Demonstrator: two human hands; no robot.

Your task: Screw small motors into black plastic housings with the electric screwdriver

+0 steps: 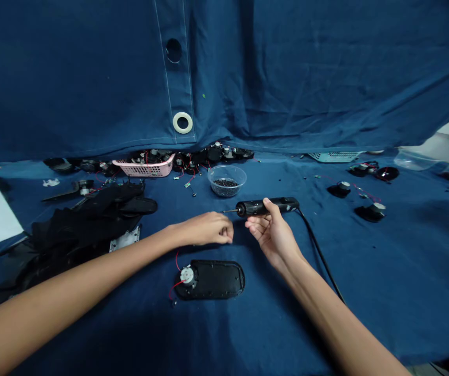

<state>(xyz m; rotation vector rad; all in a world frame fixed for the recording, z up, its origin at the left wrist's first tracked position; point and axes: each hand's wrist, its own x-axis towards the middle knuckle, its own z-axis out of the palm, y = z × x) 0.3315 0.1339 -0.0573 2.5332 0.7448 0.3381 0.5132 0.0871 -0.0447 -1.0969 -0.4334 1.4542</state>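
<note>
Directions: clock hours as seen from the middle of the casing, 12 pointing away from the person.
Casing: the black casing lies on the blue cloth, nearest the person, below the left hand and apart from it.
Motor: a round silver motor sits at the casing's 9 o'clock end, red wires trailing from it.
Left hand: at 12 o'clock, fingers curled together beside the driver's tip; whether they pinch anything, one cannot tell.
Right hand: the right hand, toward 2 o'clock, is clamped on the driver, thumb across its top.
Driver: level, bit pointing to 9 o'clock; its cord leaves the other end toward 5 o'clock.
Bowl: a clear bowl stands at 12 o'clock beyond the hands, small dark pieces inside.
Baskets: pink at 11 o'clock, filled with parts; teal between 1 and 2.
Black pile: the black pile lies at 10 o'clock.
</note>
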